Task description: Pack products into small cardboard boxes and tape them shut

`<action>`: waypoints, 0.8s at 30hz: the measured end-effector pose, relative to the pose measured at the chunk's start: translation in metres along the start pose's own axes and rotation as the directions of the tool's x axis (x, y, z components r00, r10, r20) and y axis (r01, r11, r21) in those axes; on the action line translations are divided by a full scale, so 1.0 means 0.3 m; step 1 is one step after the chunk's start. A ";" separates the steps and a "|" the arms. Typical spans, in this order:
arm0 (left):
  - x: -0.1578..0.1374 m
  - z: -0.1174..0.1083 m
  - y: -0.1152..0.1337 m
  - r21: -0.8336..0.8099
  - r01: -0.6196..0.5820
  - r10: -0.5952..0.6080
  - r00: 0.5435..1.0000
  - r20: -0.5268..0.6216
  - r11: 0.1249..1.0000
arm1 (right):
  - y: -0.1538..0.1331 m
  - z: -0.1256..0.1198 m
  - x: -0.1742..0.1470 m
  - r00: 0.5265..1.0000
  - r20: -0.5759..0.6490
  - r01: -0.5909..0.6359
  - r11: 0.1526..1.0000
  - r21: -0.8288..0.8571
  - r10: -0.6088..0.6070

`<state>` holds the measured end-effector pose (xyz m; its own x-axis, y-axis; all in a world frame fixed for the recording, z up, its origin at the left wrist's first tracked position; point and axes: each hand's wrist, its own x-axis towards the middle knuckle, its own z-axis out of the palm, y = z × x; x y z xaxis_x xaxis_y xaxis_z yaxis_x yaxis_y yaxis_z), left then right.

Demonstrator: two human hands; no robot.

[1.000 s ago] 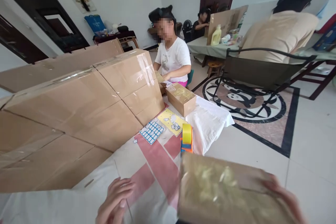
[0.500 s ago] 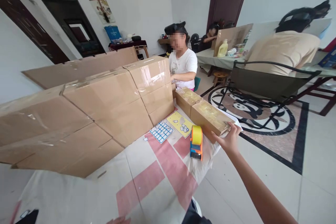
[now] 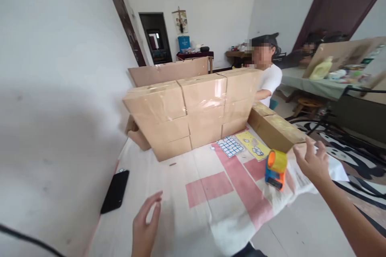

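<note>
My left hand (image 3: 146, 223) is raised over the near side of the cloth-covered table (image 3: 169, 184). Its fingers curve toward the thumb with a gap between them, and nothing shows inside. At the right, my right hand (image 3: 313, 162) has its fingers apart, beside the near end of a low, taped cardboard box (image 3: 282, 130); whether it touches the box I cannot tell. Left of that hand stands an orange and blue tape dispenser (image 3: 275, 178) with a yellow roll (image 3: 279, 161). Behind it lie a yellow printed sheet (image 3: 253, 144) and a blue-and-white sticker sheet (image 3: 229, 145).
Stacked taped cardboard boxes (image 3: 205, 114) form a wall across the table. A black phone (image 3: 115, 192) lies by the left edge. Across the boxes sits a person in a white shirt (image 3: 273, 80). A dark chair (image 3: 362, 112) stands to the right.
The view has swung left. My right hand, earlier gripping the near end of the low box, has opened its fingers. My left hand has risen into view above the cloth.
</note>
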<state>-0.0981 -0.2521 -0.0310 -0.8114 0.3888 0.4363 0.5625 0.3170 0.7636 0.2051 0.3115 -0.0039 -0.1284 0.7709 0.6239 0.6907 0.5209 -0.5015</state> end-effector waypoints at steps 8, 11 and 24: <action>0.633 -0.133 -0.147 0.072 0.104 -0.088 0.976 -0.199 0.992 | -0.818 0.121 -0.467 0.797 0.219 0.444 0.793 0.417 -0.562; 0.892 -0.110 -0.192 0.153 0.115 -0.096 0.987 -0.127 0.981 | -1.161 0.219 -0.655 0.576 0.311 0.508 0.629 0.589 -0.756; 0.866 -0.397 -0.337 0.298 0.259 -0.064 0.842 -0.536 0.919 | -1.987 0.556 -0.876 0.089 0.673 0.552 0.599 0.580 -0.734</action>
<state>-0.3848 -0.2860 0.0618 -0.8038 -0.1565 0.5739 0.3539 0.6496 0.6729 -0.2916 -0.1405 0.0310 -0.9976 -0.0667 0.0203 -0.0698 0.9501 -0.3041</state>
